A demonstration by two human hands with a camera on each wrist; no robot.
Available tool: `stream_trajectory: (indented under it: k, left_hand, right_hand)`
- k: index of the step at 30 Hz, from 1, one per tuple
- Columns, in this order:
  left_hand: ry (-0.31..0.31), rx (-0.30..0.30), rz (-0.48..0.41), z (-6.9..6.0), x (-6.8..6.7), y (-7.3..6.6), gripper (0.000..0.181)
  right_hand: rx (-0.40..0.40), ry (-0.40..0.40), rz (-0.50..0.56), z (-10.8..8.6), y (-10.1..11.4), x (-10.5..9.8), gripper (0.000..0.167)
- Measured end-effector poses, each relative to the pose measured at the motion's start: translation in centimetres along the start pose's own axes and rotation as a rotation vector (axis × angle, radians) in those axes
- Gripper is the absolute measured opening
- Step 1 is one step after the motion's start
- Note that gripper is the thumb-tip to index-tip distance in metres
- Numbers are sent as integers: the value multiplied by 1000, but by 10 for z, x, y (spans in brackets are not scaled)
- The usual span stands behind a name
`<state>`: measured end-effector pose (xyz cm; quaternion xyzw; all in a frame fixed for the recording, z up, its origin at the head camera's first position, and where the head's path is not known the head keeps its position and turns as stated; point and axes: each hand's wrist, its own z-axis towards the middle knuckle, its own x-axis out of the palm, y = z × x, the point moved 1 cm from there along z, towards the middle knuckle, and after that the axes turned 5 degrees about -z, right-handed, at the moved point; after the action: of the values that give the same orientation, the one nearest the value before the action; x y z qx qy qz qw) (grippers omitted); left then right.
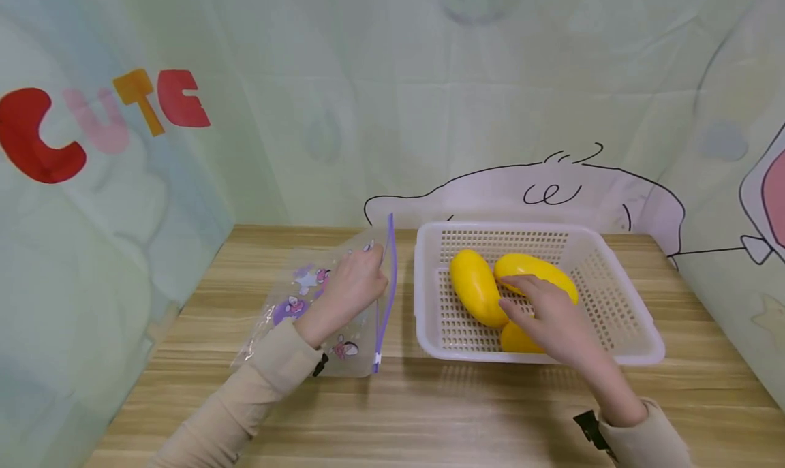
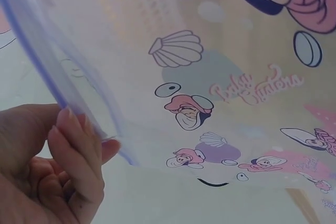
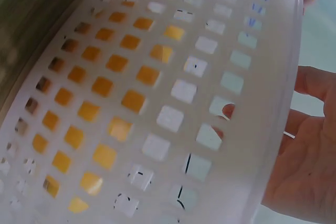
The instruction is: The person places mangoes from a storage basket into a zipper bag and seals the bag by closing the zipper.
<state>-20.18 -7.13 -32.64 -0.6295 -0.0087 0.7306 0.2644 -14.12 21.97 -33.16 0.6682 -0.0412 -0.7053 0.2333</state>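
My left hand (image 1: 358,282) pinches the open edge of a clear zip bag (image 1: 362,332) with a purple slider strip; the left wrist view shows the fingers (image 2: 79,156) curled on the rim of the printed bag (image 2: 178,129). Over the white basket (image 1: 619,304) hangs my right hand (image 1: 555,318), fingers spread above the yellow oval fruits (image 1: 475,287). Whether it touches one cannot be told. In the right wrist view the basket wall (image 3: 252,145) stands before the hand (image 3: 310,150), with yellow showing through its holes.
A wood-grain table (image 1: 429,413) carries the bag at left and the basket at right. Behind them hangs a printed cloth (image 1: 306,114) with cartoon drawings, and its left side bears coloured letters.
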Motion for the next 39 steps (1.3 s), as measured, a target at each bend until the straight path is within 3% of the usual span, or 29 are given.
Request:
stream_trajectory:
  k: [6,17,32,39]
  left_hand:
    - [-15,18,-12,-1,0,-2,12]
    - [-32,32,-27,-2,-8,-8,12]
    - [-103,73,21,-2,-15,-13,24]
    - [-108,66,18,-1,-18,-16,28]
  right_hand:
    - [-25,4,50,2,9,11,44]
    - [0,2,140,9,22,27,42]
    - [21,-14,273,17,52,37,44]
    - [14,-28,311,24,67,39,42]
